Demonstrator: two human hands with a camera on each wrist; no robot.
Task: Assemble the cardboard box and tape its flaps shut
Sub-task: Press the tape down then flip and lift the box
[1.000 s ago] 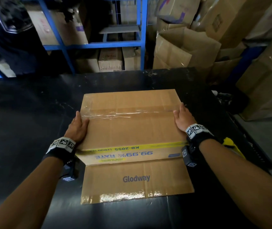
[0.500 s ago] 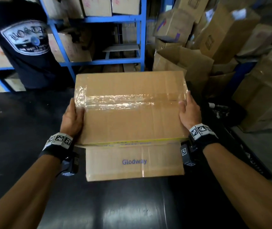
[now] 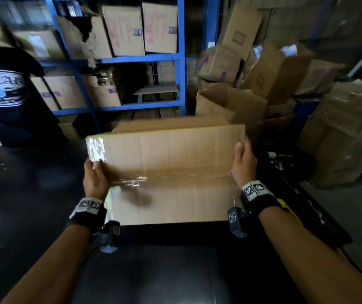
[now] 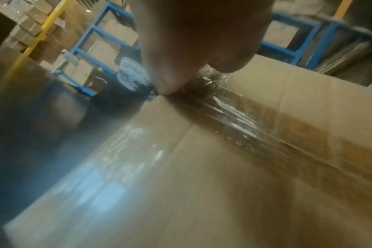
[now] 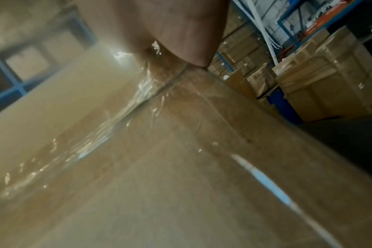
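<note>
Both hands gripping taped box ends, L, R, box tilted up

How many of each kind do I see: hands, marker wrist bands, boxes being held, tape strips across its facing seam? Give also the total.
Hands: 2, left hand and right hand
Marker wrist bands: 2
Held box: 1
Tape strip: 1
Total: 6

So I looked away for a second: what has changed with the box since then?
The cardboard box has been lifted off the black table and tipped, so its taped face now faces the camera. The printed flap is out of sight. The left hand and right hand still grip its two ends.
</note>
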